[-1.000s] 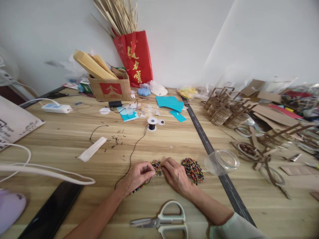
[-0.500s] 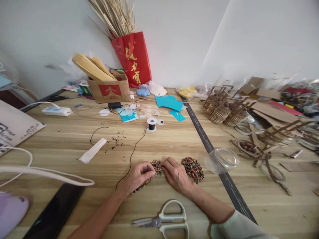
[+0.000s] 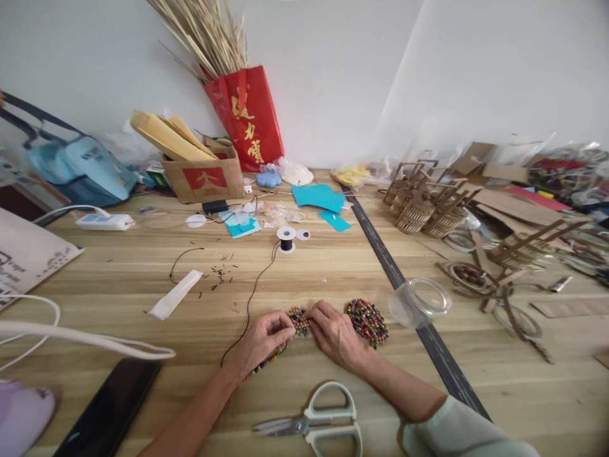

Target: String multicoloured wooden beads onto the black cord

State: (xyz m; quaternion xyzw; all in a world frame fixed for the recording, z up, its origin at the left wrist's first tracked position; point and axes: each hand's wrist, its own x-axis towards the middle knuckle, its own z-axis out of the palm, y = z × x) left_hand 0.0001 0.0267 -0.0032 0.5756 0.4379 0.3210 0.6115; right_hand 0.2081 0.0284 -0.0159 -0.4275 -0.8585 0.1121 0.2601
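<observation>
My left hand (image 3: pixel 267 336) is closed in a pinch on a thin black cord, beside a small pile of multicoloured beads (image 3: pixel 299 320). A row of strung beads (image 3: pixel 261 366) on the cord shows below that hand. At the pile's right side, my right hand (image 3: pixel 335 335) has its fingers bent and pressed together; what they grip is hidden. A larger heap of beads (image 3: pixel 366 322) lies just right of this hand. The black cord (image 3: pixel 252 298) runs from a white spool (image 3: pixel 286 241) toward my left wrist. Scissors (image 3: pixel 309 424) with pale handles lie between my forearms.
A clear plastic container (image 3: pixel 421 303) stands right of the heap, near the dark strip (image 3: pixel 380 249). Small woven baskets (image 3: pixel 413 206) crowd the right. At left are a black phone (image 3: pixel 109 406), a white cable (image 3: pixel 95 333) and a light blue bag (image 3: pixel 88 168).
The light blue bag has come into view at the far left. My view has shifted slightly. Both hands stay almost where they were, beside the small bead pile.
</observation>
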